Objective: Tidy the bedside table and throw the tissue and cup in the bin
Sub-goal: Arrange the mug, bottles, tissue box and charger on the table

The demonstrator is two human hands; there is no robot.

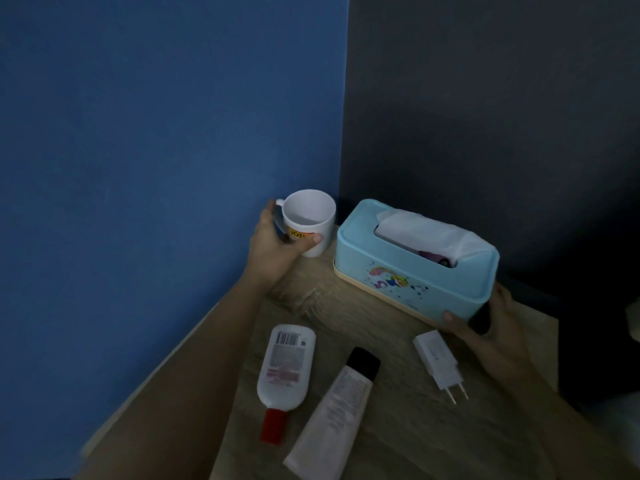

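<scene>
Pale oak-grain laminate: bedside table, matte, set into a corner of blue and dark grey walls.

Tissue box, landmark: light blue plastic, rounded oblong, cream base band, cartoon unicorn print on its near face. White tissue, soft and creased, rises from the top slot.

Mug: white, smooth, tapered cylinder with a yellow label, standing upright just left of the tissue box at the table's back corner. Left hand is wrapped around it, thumb across the label.

Right hand clasps the box's near right end, thumb on the base band.

In front of the box, lying flat:
- lotion bottle, white, flattened oval, barcode label, red cap;
- squeeze tube, white, black cap;
- charger plug, white, blocky, two round pins.
</scene>
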